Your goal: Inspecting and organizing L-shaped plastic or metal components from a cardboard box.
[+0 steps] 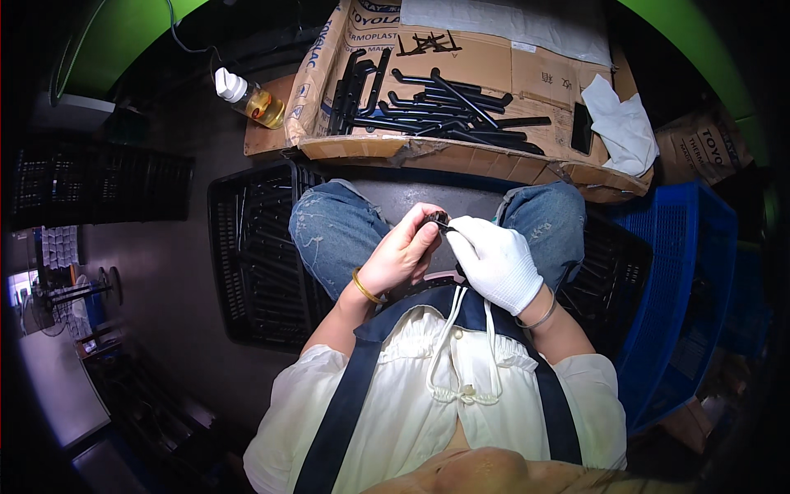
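Above my lap, my bare left hand (401,253), with a gold-coloured bangle at the wrist, grips a black plastic part (435,218) between thumb and fingers. Most of this part is hidden by the hands. My right hand (499,265), in a white knit glove, is closed in a pinch right against the part's end. A thin dark piece shows at its fingertips; whether it is a tool or belongs to the part, I cannot tell. Beyond my knees, several long black plastic pieces (444,103) with bent ends lie loosely piled in a cut-open cardboard box (527,82).
A bottle of yellow liquid with a white top (262,105) stands left of the box. A white cloth (623,132) hangs over its right corner. A black crate (239,309) holding dark pieces is by my left leg. Blue crates (671,288) are stacked at right.
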A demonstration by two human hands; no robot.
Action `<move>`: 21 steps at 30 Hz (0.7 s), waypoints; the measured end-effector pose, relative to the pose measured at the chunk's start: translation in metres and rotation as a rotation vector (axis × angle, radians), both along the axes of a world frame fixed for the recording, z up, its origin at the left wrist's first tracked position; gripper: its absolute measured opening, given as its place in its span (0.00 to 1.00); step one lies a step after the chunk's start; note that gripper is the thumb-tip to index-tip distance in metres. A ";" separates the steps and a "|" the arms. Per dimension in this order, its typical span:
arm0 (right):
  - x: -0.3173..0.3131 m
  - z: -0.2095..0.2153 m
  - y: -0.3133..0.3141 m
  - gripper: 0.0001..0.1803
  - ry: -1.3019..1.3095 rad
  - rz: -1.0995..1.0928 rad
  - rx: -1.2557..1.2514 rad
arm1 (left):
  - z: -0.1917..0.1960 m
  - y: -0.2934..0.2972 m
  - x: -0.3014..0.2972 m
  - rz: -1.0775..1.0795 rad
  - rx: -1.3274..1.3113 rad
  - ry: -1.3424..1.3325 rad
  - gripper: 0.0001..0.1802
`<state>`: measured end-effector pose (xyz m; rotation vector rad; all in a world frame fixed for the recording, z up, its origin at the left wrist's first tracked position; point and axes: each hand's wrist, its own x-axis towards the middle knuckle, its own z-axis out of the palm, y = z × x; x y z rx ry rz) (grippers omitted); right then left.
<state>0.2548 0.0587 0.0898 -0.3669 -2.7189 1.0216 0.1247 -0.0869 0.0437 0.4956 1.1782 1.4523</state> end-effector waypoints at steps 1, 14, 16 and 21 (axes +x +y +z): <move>0.000 -0.002 0.000 0.08 0.046 0.001 0.033 | 0.000 0.000 0.000 -0.002 0.002 0.005 0.15; 0.001 -0.029 0.023 0.07 -0.113 -0.057 0.275 | 0.011 -0.007 -0.002 -0.095 -0.095 0.089 0.13; 0.007 -0.048 0.052 0.09 -0.134 -0.336 0.011 | 0.000 -0.012 0.001 -0.100 0.074 0.189 0.13; -0.014 -0.016 0.007 0.15 0.167 -0.230 -0.331 | 0.001 0.001 -0.007 0.201 0.013 0.290 0.17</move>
